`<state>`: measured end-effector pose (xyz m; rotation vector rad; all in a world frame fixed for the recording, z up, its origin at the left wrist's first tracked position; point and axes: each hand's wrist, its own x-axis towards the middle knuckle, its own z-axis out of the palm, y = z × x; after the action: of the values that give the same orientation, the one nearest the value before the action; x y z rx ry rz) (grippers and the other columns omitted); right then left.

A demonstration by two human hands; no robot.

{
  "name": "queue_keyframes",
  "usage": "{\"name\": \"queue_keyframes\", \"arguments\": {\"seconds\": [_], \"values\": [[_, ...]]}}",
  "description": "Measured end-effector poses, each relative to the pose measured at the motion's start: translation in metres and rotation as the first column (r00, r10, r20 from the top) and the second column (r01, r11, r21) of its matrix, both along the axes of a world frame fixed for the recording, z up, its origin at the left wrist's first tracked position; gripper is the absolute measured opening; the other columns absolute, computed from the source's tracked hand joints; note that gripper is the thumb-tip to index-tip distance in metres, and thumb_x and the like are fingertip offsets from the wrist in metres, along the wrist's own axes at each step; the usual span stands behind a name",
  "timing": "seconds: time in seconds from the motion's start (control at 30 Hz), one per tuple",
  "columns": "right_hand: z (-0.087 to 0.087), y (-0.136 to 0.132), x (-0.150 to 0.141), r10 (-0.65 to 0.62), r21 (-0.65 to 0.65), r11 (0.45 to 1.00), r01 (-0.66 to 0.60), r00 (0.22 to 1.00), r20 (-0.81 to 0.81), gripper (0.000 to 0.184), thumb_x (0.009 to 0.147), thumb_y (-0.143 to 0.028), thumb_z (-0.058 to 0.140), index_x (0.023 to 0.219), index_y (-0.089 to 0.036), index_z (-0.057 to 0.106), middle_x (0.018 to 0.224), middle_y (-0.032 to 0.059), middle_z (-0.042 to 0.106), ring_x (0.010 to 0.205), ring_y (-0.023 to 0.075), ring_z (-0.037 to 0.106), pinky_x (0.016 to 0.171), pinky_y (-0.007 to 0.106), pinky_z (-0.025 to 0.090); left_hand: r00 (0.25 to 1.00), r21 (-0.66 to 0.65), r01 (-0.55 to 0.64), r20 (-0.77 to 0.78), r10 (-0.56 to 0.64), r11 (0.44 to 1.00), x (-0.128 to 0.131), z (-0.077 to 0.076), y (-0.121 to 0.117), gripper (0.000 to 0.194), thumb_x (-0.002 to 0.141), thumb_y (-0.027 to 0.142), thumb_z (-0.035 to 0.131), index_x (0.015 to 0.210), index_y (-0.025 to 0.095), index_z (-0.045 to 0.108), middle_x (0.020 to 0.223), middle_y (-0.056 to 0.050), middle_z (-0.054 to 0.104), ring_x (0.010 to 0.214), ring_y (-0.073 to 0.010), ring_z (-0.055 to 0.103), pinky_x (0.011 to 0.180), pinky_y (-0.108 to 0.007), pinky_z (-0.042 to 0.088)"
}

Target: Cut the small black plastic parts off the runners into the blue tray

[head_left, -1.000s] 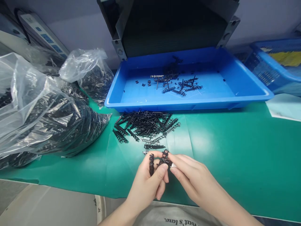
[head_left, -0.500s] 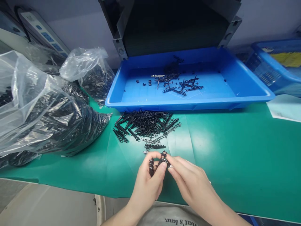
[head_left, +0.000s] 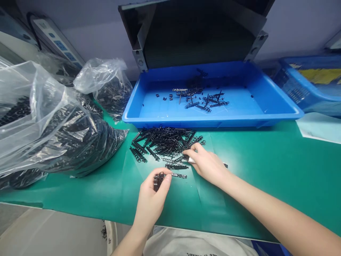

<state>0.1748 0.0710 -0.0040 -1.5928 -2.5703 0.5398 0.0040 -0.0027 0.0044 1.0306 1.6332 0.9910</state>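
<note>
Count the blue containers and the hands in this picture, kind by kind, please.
Blue tray: 1
Blue basket: 1
Left hand and right hand: 2
Total: 4

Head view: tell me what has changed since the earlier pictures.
The right hand has let go of the black plastic part and moved forward and to the right, to the edge of the pile of black plastic strips. The left hand now holds that part alone, and has moved slightly down and left. The blue tray and the plastic bags of parts stayed as they were.
</note>
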Motion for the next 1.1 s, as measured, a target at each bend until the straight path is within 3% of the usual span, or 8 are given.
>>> {"name": "queue_keyframes", "arguments": {"seconds": [0.13, 0.27, 0.43, 0.67, 0.8, 0.87, 1.0, 1.1], "values": [[0.005, 0.012, 0.004, 0.054, -0.017, 0.998, -0.055, 0.998, -0.036, 0.019, 0.083, -0.015, 0.046, 0.097, -0.022, 0.057, 0.100, 0.0067, 0.051, 0.064, 0.0162, 0.058, 0.054, 0.027, 0.044, 0.970, 0.126, 0.064, -0.242, -0.032, 0.990, -0.003, 0.006, 0.005, 0.011, 0.074, 0.031, 0.060, 0.074, 0.021, 0.063, 0.058, 0.002, 0.054, 0.049, -0.0135, 0.046, 0.047, -0.024, 0.034], [0.021, 0.006, 0.016, 0.160, -0.080, 0.982, -0.172, 0.977, -0.143, 0.012, 0.084, -0.021, 0.050, 0.094, -0.023, 0.056, 0.099, 0.0039, 0.055, 0.077, 0.0159, 0.059, 0.066, 0.027, 0.046, 0.897, 0.329, 0.269, -0.427, -0.112, 0.905, 0.000, 0.010, 0.014, 0.006, 0.072, 0.025, 0.065, 0.077, 0.022, 0.066, 0.076, -0.002, 0.064, 0.069, -0.0179, 0.058, 0.062, -0.025, 0.042], [0.037, -0.007, 0.025, 0.161, -0.265, 0.925, -0.274, 0.911, -0.379, 0.015, 0.087, -0.018, 0.044, 0.092, -0.021, 0.058, 0.085, 0.0015, 0.064, 0.079, 0.0174, 0.059, 0.069, 0.028, 0.044, 0.835, 0.236, 0.456, -0.447, -0.321, 0.858, 0.004, 0.014, 0.020, 0.008, 0.074, 0.028, 0.064, 0.078, 0.022, 0.065, 0.075, -0.002, 0.063, 0.067, -0.0165, 0.058, 0.060, -0.024, 0.041], [0.036, -0.022, 0.028, -0.127, -0.529, 0.833, -0.164, 0.873, -0.470, 0.015, 0.084, -0.026, 0.046, 0.082, -0.019, 0.059, 0.072, -0.0018, 0.061, 0.064, 0.0128, 0.054, 0.057, 0.021, 0.041, 0.949, -0.027, 0.311, -0.050, -0.312, 0.950, -0.007, 0.023, 0.021, 0.022, 0.061, 0.020, 0.069, 0.082, 0.024, 0.063, 0.070, 0.002, 0.058, 0.061, -0.0138, 0.051, 0.053, -0.020, 0.038], [0.037, -0.023, 0.024, -0.195, -0.612, 0.765, -0.201, 0.833, -0.518, 0.015, 0.083, -0.027, 0.045, 0.077, -0.018, 0.056, 0.065, -0.0033, 0.056, 0.057, 0.0102, 0.047, 0.052, 0.020, 0.035, 0.926, -0.003, 0.352, 0.150, -0.347, 0.936, -0.013, 0.020, 0.024, 0.026, 0.056, 0.026, 0.069, 0.081, 0.023, 0.064, 0.067, 0.002, 0.055, 0.056, -0.0118, 0.047, 0.051, -0.020, 0.036], [0.036, -0.022, 0.023, -0.241, -0.628, 0.748, -0.216, 0.792, -0.560, 0.014, 0.083, -0.026, 0.045, 0.075, -0.018, 0.054, 0.063, -0.0038, 0.052, 0.056, 0.0090, 0.043, 0.051, 0.019, 0.034, 0.933, -0.025, 0.349, 0.106, -0.345, 0.937, -0.015, 0.020, 0.025, 0.023, 0.054, 0.026, 0.070, 0.076, 0.022, 0.064, 0.068, 0.002, 0.055, 0.060, -0.0137, 0.048, 0.052, -0.020, 0.037], [0.031, -0.022, 0.028, -0.329, -0.680, 0.702, -0.211, 0.751, -0.572, 0.019, 0.083, -0.031, 0.044, 0.074, -0.016, 0.052, 0.054, -0.0069, 0.038, 0.047, 0.0069, 0.030, 0.044, 0.018, 0.026, 0.933, -0.078, 0.267, -0.230, -0.278, 0.960, -0.020, 0.024, 0.026, 0.023, 0.050, 0.018, 0.070, 0.072, 0.022, 0.062, 0.075, 0.000, 0.056, 0.071, -0.0182, 0.050, 0.059, -0.024, 0.039], [0.027, -0.022, 0.030, -0.313, -0.715, 0.669, -0.205, 0.794, -0.521, 0.025, 0.079, -0.037, 0.049, 0.067, -0.016, 0.051, 0.054, -0.0070, 0.036, 0.048, 0.0068, 0.028, 0.043, 0.019, 0.024, 0.935, -0.084, 0.287, -0.193, -0.298, 0.954, -0.017, 0.026, 0.026, 0.022, 0.050, 0.016, 0.069, 0.070, 0.022, 0.062, 0.077, 0.001, 0.054, 0.070, -0.0168, 0.049, 0.059, -0.023, 0.039]]}}
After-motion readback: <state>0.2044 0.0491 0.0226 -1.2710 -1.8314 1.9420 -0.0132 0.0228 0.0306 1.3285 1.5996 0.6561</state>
